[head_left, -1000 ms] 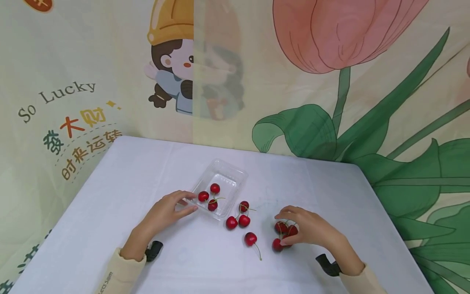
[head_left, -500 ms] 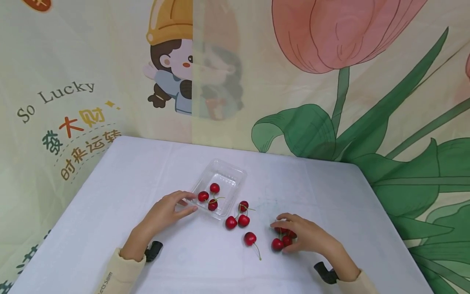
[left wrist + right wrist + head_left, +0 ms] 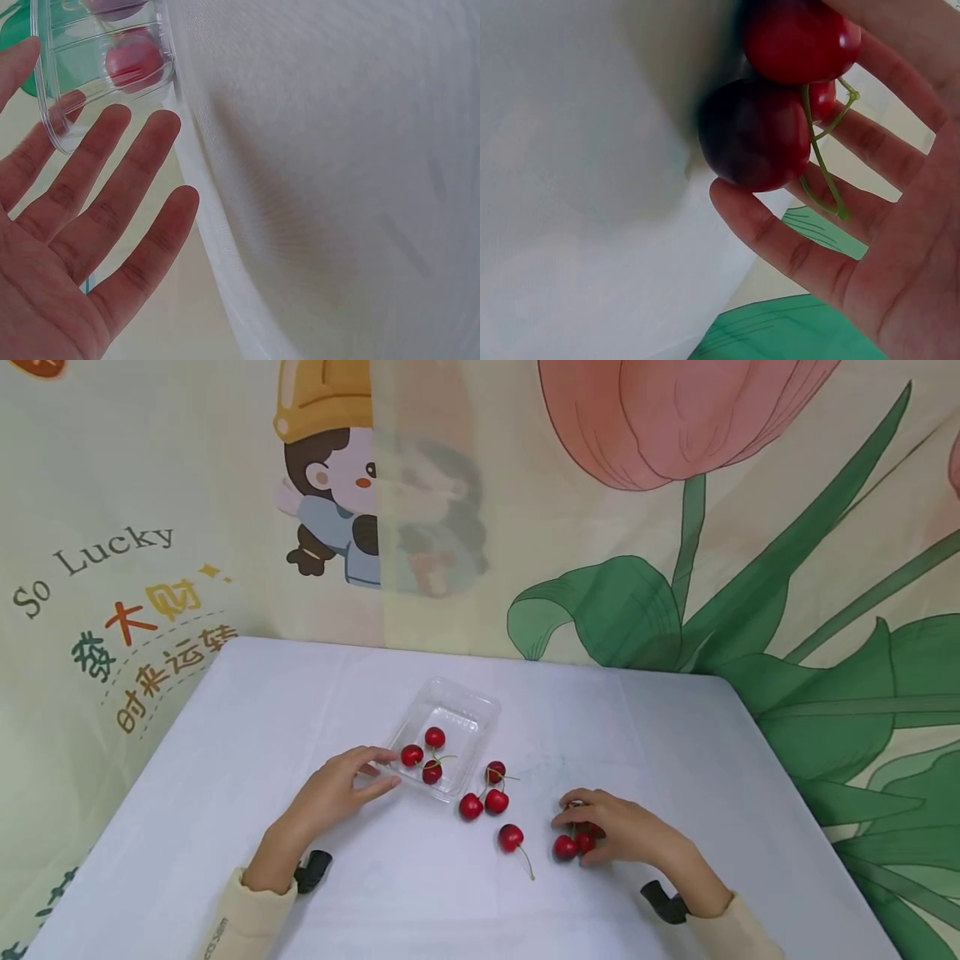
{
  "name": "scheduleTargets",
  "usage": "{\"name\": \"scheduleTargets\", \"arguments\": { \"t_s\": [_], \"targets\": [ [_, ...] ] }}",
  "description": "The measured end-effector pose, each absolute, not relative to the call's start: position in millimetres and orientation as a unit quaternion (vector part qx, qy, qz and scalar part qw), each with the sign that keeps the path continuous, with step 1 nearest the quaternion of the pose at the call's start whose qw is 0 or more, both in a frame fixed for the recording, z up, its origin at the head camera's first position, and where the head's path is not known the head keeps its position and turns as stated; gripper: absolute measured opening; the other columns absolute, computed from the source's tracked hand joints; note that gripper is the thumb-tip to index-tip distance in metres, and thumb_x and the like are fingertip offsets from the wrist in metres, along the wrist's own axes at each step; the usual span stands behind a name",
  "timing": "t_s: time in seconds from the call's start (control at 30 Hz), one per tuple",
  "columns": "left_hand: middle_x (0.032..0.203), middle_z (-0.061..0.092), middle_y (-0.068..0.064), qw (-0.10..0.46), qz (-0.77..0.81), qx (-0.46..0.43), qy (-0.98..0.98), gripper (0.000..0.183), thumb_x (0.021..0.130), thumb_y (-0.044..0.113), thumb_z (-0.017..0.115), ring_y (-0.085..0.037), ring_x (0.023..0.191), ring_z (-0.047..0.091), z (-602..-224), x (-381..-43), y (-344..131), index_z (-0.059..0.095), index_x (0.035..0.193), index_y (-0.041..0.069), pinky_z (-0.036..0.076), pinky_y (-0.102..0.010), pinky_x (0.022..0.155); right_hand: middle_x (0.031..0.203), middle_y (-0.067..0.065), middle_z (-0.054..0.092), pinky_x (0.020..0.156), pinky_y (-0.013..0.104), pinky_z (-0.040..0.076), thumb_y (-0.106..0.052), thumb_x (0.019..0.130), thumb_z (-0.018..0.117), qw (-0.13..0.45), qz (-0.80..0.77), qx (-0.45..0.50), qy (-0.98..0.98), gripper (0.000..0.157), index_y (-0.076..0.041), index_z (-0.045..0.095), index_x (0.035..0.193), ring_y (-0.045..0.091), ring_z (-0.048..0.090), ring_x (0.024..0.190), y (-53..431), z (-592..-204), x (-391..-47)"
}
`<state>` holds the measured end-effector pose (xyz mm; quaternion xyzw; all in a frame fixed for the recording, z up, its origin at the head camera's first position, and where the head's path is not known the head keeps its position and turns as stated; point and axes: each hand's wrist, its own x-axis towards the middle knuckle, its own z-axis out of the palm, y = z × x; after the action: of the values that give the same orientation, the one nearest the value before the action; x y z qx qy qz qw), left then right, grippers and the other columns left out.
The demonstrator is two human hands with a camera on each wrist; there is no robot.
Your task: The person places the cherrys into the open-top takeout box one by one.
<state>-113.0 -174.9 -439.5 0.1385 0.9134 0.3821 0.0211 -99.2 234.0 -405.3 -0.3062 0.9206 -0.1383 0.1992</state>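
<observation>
A clear plastic container (image 3: 474, 720) with three cherries inside stands mid-table. At its near left corner my left hand (image 3: 347, 782) has its fingertips right at the rim; the left wrist view shows straight, spread fingers (image 3: 112, 199). On the right, my right hand (image 3: 626, 831) curves its fingers and thumb around a small cluster of dark red cherries (image 3: 565, 847), partly hidden by the hand. In the right wrist view a cherry (image 3: 757, 139) touches a fingertip, and green stems (image 3: 821, 161) point toward the palm.
Between container and right hand lie three cherries (image 3: 496, 802) close together and a single cherry (image 3: 511, 838) with its stem toward me. A white cloth covers the table (image 3: 420, 893). A printed curtain (image 3: 465, 527) hangs behind it.
My right hand has shifted slightly toward me and lower over the cherry cluster, covering more of the far cherries. My left hand stays at the container. The head view tilts slightly.
</observation>
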Motion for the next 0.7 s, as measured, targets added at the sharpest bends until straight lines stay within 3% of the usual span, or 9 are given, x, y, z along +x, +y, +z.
{"name": "scheduleTargets", "arguments": {
  "t_s": [0.7],
  "targets": [
    [0.123, 0.065, -0.009, 0.018, 0.391, 0.147, 0.908, 0.039, 0.089, 0.028, 0.072, -0.028, 0.103, 0.065, -439.9, -112.9, -175.4, 0.065, 0.123, 0.009, 0.052, -0.052, 0.088, 0.124, 0.009, 0.057, 0.089, 0.042, 0.054, -0.013, 0.075, 0.085, 0.230, -0.142, -0.315, 0.910, 0.021, -0.020, 0.074, 0.092, 0.025, 0.055, 0.107, 229.8, -403.5, -104.9]
  ]
}}
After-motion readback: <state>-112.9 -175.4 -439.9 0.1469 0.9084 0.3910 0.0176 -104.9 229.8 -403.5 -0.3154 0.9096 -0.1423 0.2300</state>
